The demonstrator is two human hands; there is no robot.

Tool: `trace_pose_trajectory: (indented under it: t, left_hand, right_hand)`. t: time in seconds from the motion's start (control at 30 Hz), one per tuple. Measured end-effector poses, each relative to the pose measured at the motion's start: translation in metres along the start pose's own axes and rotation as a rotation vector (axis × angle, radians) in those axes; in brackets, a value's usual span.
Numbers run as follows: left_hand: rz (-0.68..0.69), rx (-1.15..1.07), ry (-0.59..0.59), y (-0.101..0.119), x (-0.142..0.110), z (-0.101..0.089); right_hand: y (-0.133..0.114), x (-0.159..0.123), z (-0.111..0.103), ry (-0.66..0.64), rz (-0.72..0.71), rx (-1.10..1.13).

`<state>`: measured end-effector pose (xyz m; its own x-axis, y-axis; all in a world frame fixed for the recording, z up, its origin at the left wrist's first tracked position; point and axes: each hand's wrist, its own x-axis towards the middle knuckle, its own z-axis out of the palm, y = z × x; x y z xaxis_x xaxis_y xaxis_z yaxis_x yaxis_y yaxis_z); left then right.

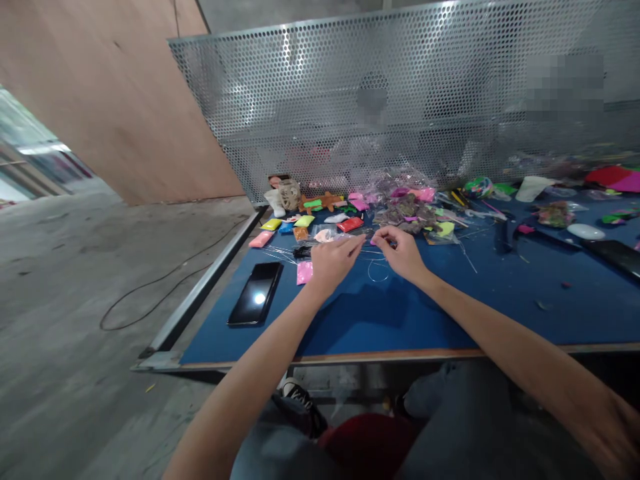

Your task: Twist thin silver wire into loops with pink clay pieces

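Over the middle of the blue table (pixel 400 320), my left hand (pixel 333 263) is closed, its fingers pressed together and pointing right. What it holds, if anything, is too small to make out. Just to its right, my right hand (pixel 403 253) pinches a small pink piece (pixel 373 242) between thumb and fingertips. Below the fingertips a thin, pale wire loop (pixel 378 271) hangs or lies; I cannot tell which hand it runs to. A pink packet (pixel 304 273) is partly hidden by my left hand, beside a bundle of thin wires (pixel 280 253).
A black phone (pixel 255 293) lies at the left. Colourful packets (pixel 351 224) and a grey-brown clump (pixel 405 212) in clear plastic sit behind my hands. A perforated metal panel (pixel 350 87) borders the far edge. At right are a white oval object (pixel 585 231) and a dark phone-like slab (pixel 615 256).
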<state>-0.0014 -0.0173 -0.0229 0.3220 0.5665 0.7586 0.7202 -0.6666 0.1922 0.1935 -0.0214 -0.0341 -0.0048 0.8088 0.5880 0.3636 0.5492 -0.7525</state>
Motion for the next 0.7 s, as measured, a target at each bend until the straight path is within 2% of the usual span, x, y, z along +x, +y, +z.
trace_pose_trajectory:
  t: [0.2, 0.33, 0.5, 0.63, 0.7]
  left_hand:
    - [0.047, 0.096, -0.002, 0.0, -0.005, 0.003]
    - [-0.017, 0.023, -0.065, 0.001, -0.004, 0.001]
    - [-0.257, -0.363, -0.113, 0.001, 0.003, 0.001]
    - [-0.503, -0.721, -0.214, 0.001, 0.006, 0.003]
    - [-0.621, -0.936, -0.301, 0.0, 0.006, 0.003]
  right_hand:
    - [-0.002, -0.002, 0.002, 0.008, 0.05, 0.006]
    - [-0.002, -0.002, 0.002, -0.029, 0.083, 0.012]
    - [-0.006, -0.001, 0.001, 0.002, -0.105, -0.07]
    - [-0.008, 0.001, -0.001, -0.003, -0.208, -0.111]
    - [-0.008, 0.001, -0.002, -0.001, -0.232, -0.093]
